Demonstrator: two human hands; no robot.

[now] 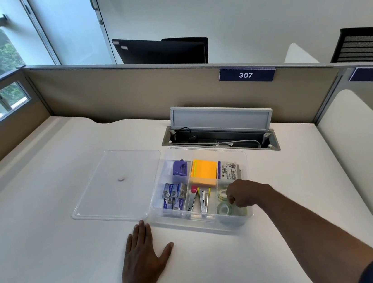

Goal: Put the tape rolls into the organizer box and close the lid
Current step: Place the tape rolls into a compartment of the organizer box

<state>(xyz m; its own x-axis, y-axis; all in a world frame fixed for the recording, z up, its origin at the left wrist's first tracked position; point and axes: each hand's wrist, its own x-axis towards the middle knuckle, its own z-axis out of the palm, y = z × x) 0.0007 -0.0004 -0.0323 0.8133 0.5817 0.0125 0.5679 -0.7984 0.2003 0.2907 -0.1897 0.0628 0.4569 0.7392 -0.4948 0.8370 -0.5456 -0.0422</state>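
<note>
Two clear tape rolls lay in the near-right compartment of the organizer box [205, 219]: the farther tape roll [222, 194] sat just beyond the nearer tape roll [224, 208], the two close together, whether touching I could not tell. The right hand [244, 193] hung over that compartment from the 3 o'clock side, its fingers curled down and inward by the rolls; whether they pinched anything could not be made out. The box itself was a clear plastic tray standing open on the white counter [53, 254]. At 12 o'clock from the rolls, in the far-right compartment, lay a printed card pack [228, 171]. At 9 o'clock from the rolls were two staplers [200, 200] side by side, with orange sticky notes [205, 171] beyond them. Farther toward 9 o'clock sat small blue staple boxes [173, 196], and a purple item [180, 167] in the far-left compartment. The clear lid [107, 199] lay flat on the counter at the box's 9 o'clock side, its edge against the box. The left hand [143, 256] rested palm down at roughly 7 o'clock from the box, fingers spread flat on the counter, holding nothing. At 12 o'clock beyond the box a cable hatch [221, 122] stood open.
</note>
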